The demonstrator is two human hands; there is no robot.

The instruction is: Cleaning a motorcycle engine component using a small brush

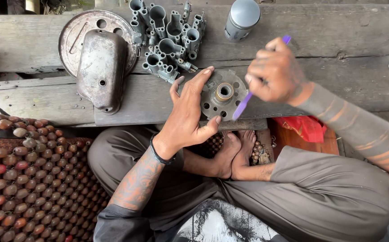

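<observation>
Head view: the round metal disc [223,94] is kept steady on the near plank's [114,105] edge by the left hand [190,112], fingers spread around its rim, so the right hand [275,71], clamped on a purple toothbrush [244,103], can get at its face.

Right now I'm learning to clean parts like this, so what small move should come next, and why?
Probably bring the purple brush onto the round metal disc: the right hand holds its tip at the disc's edge, while the left hand steadies the disc.
</observation>
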